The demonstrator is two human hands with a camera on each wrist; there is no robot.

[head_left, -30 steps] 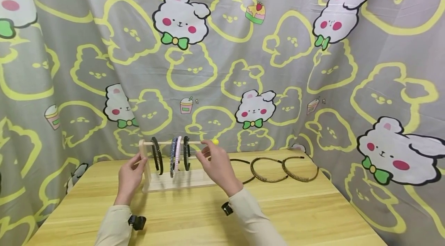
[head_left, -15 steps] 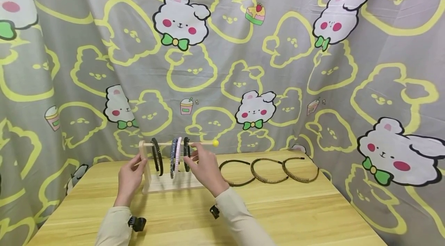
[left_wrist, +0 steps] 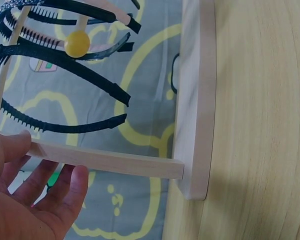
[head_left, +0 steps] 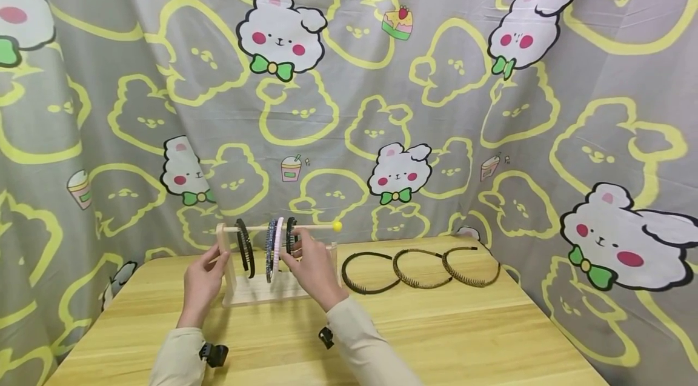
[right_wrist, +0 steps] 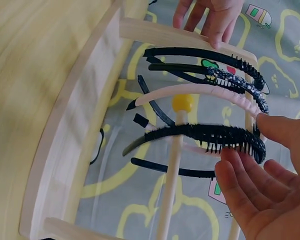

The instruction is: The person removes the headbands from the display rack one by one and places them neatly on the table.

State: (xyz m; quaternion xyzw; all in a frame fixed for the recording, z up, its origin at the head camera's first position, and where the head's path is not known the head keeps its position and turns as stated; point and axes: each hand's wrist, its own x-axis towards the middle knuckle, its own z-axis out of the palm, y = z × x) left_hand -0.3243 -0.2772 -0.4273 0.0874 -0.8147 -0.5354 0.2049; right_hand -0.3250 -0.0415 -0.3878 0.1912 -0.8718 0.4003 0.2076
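Note:
A light wooden headband stand [head_left: 234,300] stands on the table, its crossbar ending in a yellow ball [head_left: 337,226]. My left hand [head_left: 203,283] grips its left upright [left_wrist: 115,162] between thumb and fingers. On the crossbar hang a black headband [head_left: 245,246] near the left upright, a dark speckled headband [head_left: 269,252], a pink headband [head_left: 279,243] and another black toothed headband [right_wrist: 205,132]. My right hand [head_left: 313,265] is around that last black headband. Its fingertips touch or almost touch the teeth, with its thumb by the pink one; the fingers are not closed together.
On the table to the right lie a black headband [head_left: 371,290] and two brownish toothed headbands, one in the middle [head_left: 417,285] and one at the far right [head_left: 474,282]. A patterned grey curtain [head_left: 349,83] hangs behind the table.
My right hand has moved left along the crossbar, from near the yellow ball to the black and pink headbands. The left hand stays on the upright, and the hanging headbands look unmoved.

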